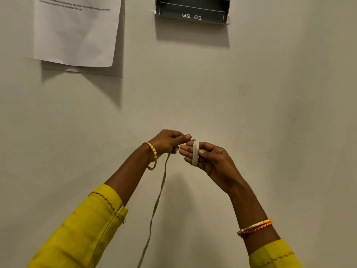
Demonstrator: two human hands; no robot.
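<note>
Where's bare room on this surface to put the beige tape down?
Free: the cream surface right of the right hand, below the black WS 01 card; also between the white paper sheets and the left hand. Crowded: the top edge.

A white printed sheet [77, 31] and a dark "WS 01" label [192, 11] hang on the wall [270, 93].

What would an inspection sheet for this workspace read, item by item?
Surface: pale plain surface behind the hands.
Job's things: flat white tape, one loop wound, its tail hanging down out of frame.
Clutter: nothing seen.
Hands: left hand pinches the tape beside the loop; right hand carries the loop round its fingers, thumb pressing on it.
Cables: nothing seen.
Surroundings: printed paper sheet upper left; dark label reading WS 01.
</note>
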